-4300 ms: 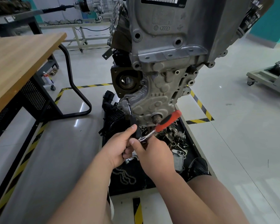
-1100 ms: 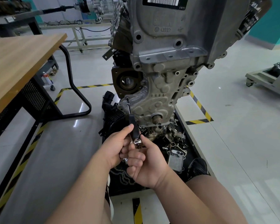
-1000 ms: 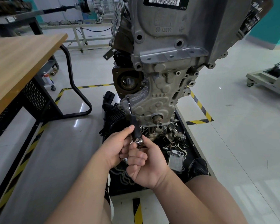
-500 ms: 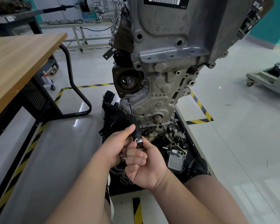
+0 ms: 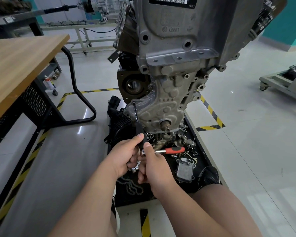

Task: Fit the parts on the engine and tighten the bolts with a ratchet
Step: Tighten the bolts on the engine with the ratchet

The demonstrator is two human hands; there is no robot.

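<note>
The left hand (image 5: pixel 124 155) pinched the black extension bar (image 5: pixel 138 129) between thumb and fingers, its grip closed round the bar's lower end. The right hand (image 5: pixel 155 168) gripped the ratchet (image 5: pixel 171 150) at its head, thumb on top, with the red handle pointing right above the tray (image 5: pixel 202 156) of loose parts. The bar ran up to the lower left edge of the cover on the engine (image 5: pixel 178 48), which stood over the tray. A wooden bench (image 5: pixel 15 65) stood to the left.
</note>
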